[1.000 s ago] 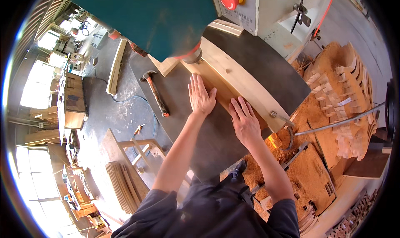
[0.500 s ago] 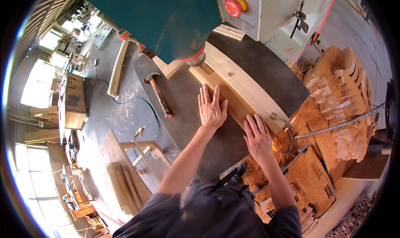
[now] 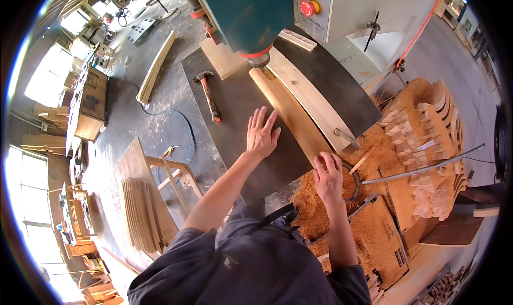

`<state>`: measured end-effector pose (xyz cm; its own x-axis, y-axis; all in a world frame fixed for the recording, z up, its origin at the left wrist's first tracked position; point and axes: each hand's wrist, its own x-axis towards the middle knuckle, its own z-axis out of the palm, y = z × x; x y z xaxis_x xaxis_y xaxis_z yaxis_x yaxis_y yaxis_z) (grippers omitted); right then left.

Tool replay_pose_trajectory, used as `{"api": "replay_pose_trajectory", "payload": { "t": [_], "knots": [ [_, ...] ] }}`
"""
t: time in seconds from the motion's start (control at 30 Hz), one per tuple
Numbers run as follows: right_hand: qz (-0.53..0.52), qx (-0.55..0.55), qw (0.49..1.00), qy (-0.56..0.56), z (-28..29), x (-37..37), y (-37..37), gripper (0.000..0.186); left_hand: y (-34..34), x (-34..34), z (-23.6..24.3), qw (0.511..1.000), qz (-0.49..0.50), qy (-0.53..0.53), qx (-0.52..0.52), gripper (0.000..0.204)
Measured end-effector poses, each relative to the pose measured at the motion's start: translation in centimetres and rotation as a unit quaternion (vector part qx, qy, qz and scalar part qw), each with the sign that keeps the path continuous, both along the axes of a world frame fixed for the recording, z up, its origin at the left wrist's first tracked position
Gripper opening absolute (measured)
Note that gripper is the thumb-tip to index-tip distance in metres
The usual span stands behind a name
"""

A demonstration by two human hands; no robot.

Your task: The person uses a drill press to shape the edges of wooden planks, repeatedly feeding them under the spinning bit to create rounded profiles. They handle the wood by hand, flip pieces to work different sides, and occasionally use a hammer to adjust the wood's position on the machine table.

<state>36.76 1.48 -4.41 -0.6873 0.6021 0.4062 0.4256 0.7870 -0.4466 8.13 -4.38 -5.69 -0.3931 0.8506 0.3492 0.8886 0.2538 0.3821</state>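
A long brown wooden piece lies on the dark machine table, its far end under the machine's cutting head. Along its right side runs a pale, curved wooden board. My left hand has its fingers spread over the table, with the fingertips close beside the left edge of the brown piece; whether they touch it I cannot tell. At the near end of that piece, my right hand has bent fingers closed on its end. Nothing else is in either hand.
A claw hammer and a flat board lie on the table's left part. A red stop button sits on the control panel. Wood shavings and stacked curved wooden parts are at right; a wooden stand is at left.
My left hand has come off the brown piece to its left. My right hand has gone from lying flat on top to curling at the near end. The whole view has shifted.
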Motion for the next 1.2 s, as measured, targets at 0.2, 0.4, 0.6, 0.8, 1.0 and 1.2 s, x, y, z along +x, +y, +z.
{"api": "replay_pose_trajectory", "payload": {
  "t": [0.2,0.4,0.6,0.8,1.0,1.2],
  "knots": [
    [-0.01,0.061,0.997,-0.035,3.2,1.0,-2.1,0.056,-1.1,3.0,3.8,0.983,-0.178,0.024,-0.036,0.065],
    [-0.064,-0.05,0.994,-0.077,-0.7,2.1,-2.1,0.07,-2.2,4.9,2.7,0.979,-0.182,0.026,-0.092,0.066],
    [-0.069,0.009,0.992,-0.106,0.4,8.0,-4.8,0.068,-6.1,8.0,0.8,0.967,-0.249,0.001,-0.048,0.059],
    [-0.099,-0.03,0.985,-0.138,2.2,6.4,-8.9,0.066,-10.7,1.7,1.6,0.976,-0.16,-0.092,0.118,0.037],
    [-0.146,0.053,0.981,-0.113,2.5,4.1,-11.7,0.082,-8.1,-11.4,3.3,0.979,-0.027,-0.093,0.179,0.038],
    [-0.196,0.088,0.967,-0.137,4.1,4.0,-13.9,0.085,-1.5,-17.3,3.2,0.969,-0.226,-0.076,0.07,0.034]
  ]
}}
